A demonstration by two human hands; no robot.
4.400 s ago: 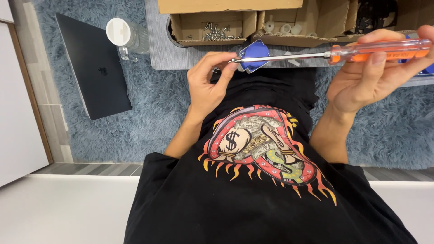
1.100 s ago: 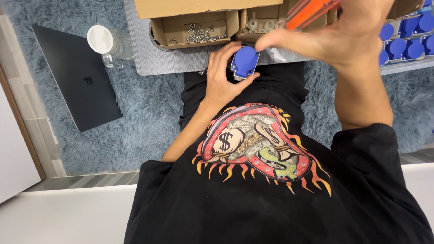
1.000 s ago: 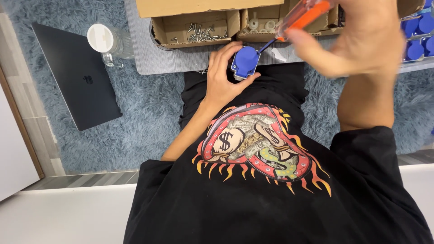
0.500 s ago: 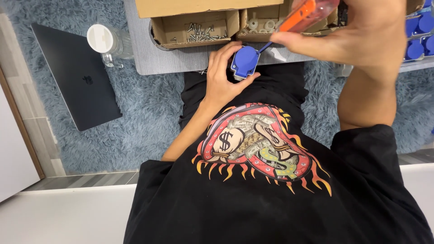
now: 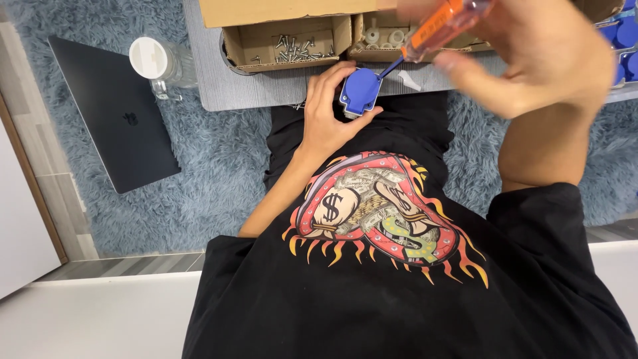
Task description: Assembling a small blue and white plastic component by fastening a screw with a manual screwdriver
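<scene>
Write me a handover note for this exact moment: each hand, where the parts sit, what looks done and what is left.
Left hand: holds the blue plug housing at the edge of the grey lap tray.
Right hand: grips the orange-handled screwdriver, tip on the housing.
Parts: loose screws in the cardboard box compartment; more blue housings at far right.
Done: housing positioned, driver engaged.
Left: whether the screw is fully seated cannot be seen, so check it.
</scene>
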